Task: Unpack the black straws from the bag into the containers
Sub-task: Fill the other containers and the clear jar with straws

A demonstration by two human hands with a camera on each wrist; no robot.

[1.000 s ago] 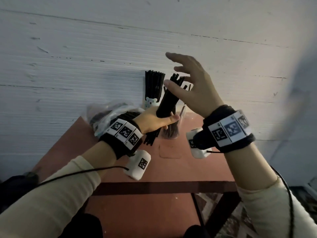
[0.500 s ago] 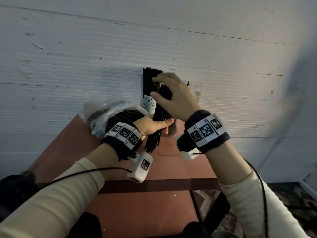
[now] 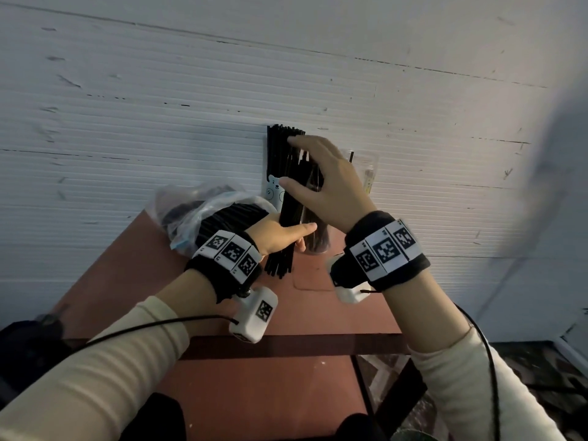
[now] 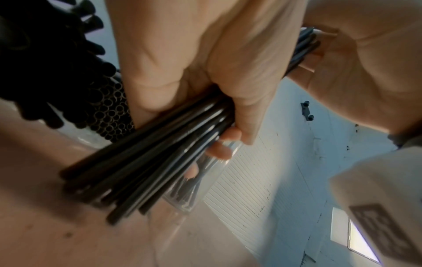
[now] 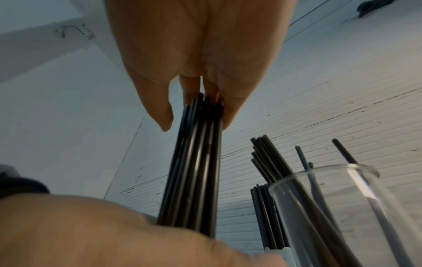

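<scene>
1. The reddish desk (image 3: pixel 286 316) carries a clear bag (image 3: pixel 187 214) of straws.
2. I see a glossy black straw bundle (image 3: pixel 290 214) tilted over it, beside the clear container (image 5: pixel 342 207).
3. My left grip (image 3: pixel 280 237) clutches its lower part; my right grip (image 3: pixel 331 186) curls round its top.

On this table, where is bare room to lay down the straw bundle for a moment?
Bare: the near-left part of the table, between the bag and the near edge; also the strip in front of the clear glass. Crowded: the far end, where bag, bear container and glass stand close together.
</scene>
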